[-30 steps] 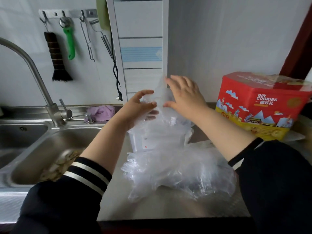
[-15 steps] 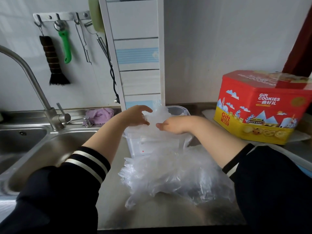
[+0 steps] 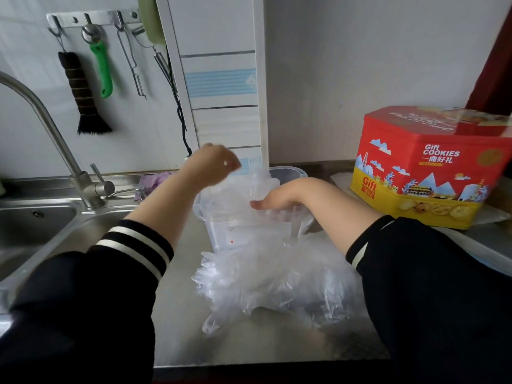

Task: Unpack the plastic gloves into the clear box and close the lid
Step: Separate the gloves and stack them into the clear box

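- She's in the stuffing step: the right hand (image 3: 273, 202) lies flat with straight fingers, pressing a wad of gloves (image 3: 238, 189) down into the clear box (image 3: 249, 234) on the table (image 3: 180, 322)
- The left hand (image 3: 213, 164) hovers above the box's far-left corner, blurred; its fingers look curled, but I cannot tell whether its grip has hold of anything
- A big heap of loose gloves (image 3: 277, 281) lies just in front of the box, not yet packed
- Next, I'd guess, she needs to gather another handful from that heap; I can't pick out the lid
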A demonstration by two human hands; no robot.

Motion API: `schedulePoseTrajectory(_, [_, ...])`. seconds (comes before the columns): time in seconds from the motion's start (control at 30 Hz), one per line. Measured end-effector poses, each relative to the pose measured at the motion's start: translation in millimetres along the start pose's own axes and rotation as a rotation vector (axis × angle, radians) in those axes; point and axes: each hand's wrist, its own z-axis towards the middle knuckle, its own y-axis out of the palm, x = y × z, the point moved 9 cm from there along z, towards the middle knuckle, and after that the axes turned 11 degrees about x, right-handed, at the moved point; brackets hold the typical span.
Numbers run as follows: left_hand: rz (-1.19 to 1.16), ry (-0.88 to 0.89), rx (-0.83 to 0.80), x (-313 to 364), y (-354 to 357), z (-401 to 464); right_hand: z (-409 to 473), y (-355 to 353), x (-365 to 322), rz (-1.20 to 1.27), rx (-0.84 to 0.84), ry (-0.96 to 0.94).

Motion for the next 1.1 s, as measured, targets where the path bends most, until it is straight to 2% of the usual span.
schedulePoseTrajectory(0.03, [-0.146, -0.051, 0.003, 4.5, -14.1, 0.7, 0.2, 0.1, 0.0, 0.007, 0.003, 0.004])
schedulePoseTrajectory(0.1, [-0.259, -0.028, -0.204, 28.8, -21.1, -10.3, 2.8, 0.3, -1.8, 0.01, 0.018, 0.002])
schedulePoseTrajectory(0.17, [-0.091, 0.037, -0.502, 45.8, -1.0, -36.8, 2.7, 0.5, -0.9, 0.008, 0.041, 0.008])
schedulePoseTrajectory(0.2, [0.025, 0.04, -0.596, 42.1, 13.6, -46.3, 4.0, -1.7, -0.5, 0.023, 0.07, 0.014])
schedulePoseTrajectory(0.27, [0.169, -0.012, -0.648, 21.5, 37.8, -54.6, -0.1, -6.1, -2.2, 0.04, 0.156, 0.004])
schedulePoseTrajectory(0.37, [0.195, -0.068, -0.589, 4.4, 52.0, -57.7, -11.1, -23.7, -8.4, -0.056, 0.383, -0.137])
schedulePoseTrajectory(0.43, [0.201, -0.061, -0.476, 2.1, 48.0, -51.9, -28.7, -42.9, -8.6, -0.072, 0.594, -0.206])
schedulePoseTrajectory(0.5, [0.199, -0.051, -0.307, 6.9, 32.8, -47.7, -51.3, -54.9, -0.7, 0.06, 0.728, -0.265])
schedulePoseTrajectory(0.57, [0.125, -0.021, -0.056, 25.0, 6.3, -52.2, -74.0, -55.7, 12.0, 0.231, 0.79, -0.309])
schedulePoseTrajectory(0.63, [-0.039, 0.037, 0.188, 56.6, -17.6, -72.5, -93.7, -48.8, 29.3, 0.331, 0.854, -0.317])
schedulePoseTrajectory(0.67, [-0.14, 0.075, 0.26, 74.6, -24.9, -85.8, -102.1, -45.7, 37.9, 0.362, 0.9, -0.313])
schedulePoseTrajectory(0.7, [-0.241, 0.115, 0.273, 93.1, -23.2, -100.4, -111.5, -39.7, 48.8, 0.394, 0.95, -0.308])
schedulePoseTrajectory(0.77, [-0.359, 0.193, 0.199, 124.0, -6.9, -124.9, -128.9, -27.3, 69.0, 0.484, 1.062, -0.3])
schedulePoseTrajectory(0.83, [-0.288, 0.22, 0.071, 140.6, 24.1, -142.6, -142.9, -10.2, 88.3, 0.589, 1.153, -0.273])
schedulePoseTrajectory(0.9, [-0.115, 0.199, -0.013, 141.7, 54.6, -152.8, -144.4, 11.3, 105.5, 0.617, 1.187, -0.225])
schedulePoseTrajectory(0.97, [-0.032, 0.154, -0.015, 136.3, 69.9, -157.1, -141.9, 30.6, 113.1, 0.533, 1.201, -0.22])
schedulePoseTrajectory(1.1, [-0.067, 0.086, 0.062, 127.8, 74.0, -155.8, -136.5, 58.0, 119.5, 0.286, 1.213, -0.164])
